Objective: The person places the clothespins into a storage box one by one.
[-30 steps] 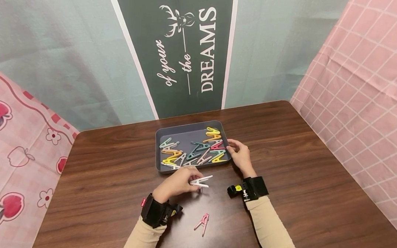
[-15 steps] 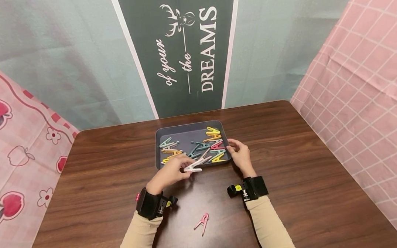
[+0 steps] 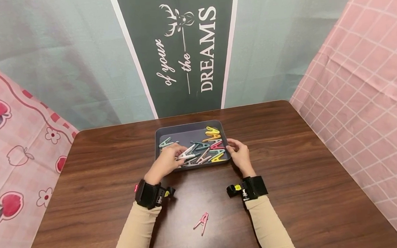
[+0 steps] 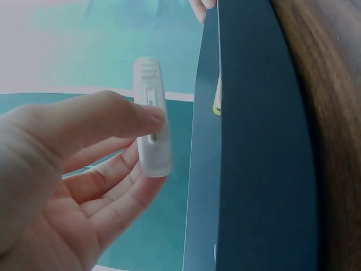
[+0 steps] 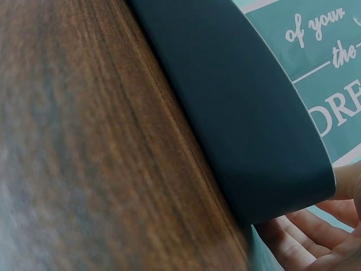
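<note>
Between thumb and fingers, my left hand (image 3: 168, 159) pinches a white clothespin (image 3: 187, 153) over the front left part of a grey tray (image 3: 182, 129). In the left wrist view the thumb lies along the side of that clothespin (image 4: 151, 84), above the tray's rim. Under and around the hand, several clothespins lie in the tray, some hidden by it. My right hand (image 3: 239, 153) grips the tray's right side near the front corner. In the right wrist view, its thumb is at the rim and its fingers (image 5: 304, 234) are by the outer wall.
A pink clothespin (image 3: 201, 223) lies on the brown wooden table (image 3: 304, 178), in front of the tray. Along the tray's right side sit yellow (image 3: 213, 130), orange, red and green clothespins. Curtains hang behind the table and at both sides.
My left hand has carried the white clothespin from in front of the tray, forward and left, to over the tray. The right hand and pink clothespin have stayed in place.
</note>
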{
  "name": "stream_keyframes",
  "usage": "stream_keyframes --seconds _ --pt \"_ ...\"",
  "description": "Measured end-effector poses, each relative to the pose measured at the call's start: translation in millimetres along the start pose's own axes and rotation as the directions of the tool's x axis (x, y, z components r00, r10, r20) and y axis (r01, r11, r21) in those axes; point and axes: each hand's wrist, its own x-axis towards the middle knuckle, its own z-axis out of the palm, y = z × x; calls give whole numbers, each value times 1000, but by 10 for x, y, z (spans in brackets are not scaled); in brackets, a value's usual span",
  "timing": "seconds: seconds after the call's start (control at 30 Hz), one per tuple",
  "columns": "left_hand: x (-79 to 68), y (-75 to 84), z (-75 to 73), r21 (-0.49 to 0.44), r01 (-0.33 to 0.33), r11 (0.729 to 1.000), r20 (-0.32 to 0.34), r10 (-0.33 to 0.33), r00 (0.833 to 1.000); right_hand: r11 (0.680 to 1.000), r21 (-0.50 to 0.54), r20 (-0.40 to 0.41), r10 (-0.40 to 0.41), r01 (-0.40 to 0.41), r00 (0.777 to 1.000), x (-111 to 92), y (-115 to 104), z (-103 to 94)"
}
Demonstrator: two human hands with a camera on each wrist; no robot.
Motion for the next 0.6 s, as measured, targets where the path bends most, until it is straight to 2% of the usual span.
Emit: stream_keyframes --seconds 0.27,0.6 --pt "68 -13 -73 32 71 997 -13 -70 997 1000 3 -1 12 -12 1000 -7 -26 5" --pt "239 -72 -75 96 115 989 -48 -110 993 1000 0 1 7 -7 1000 -9 -10 13"
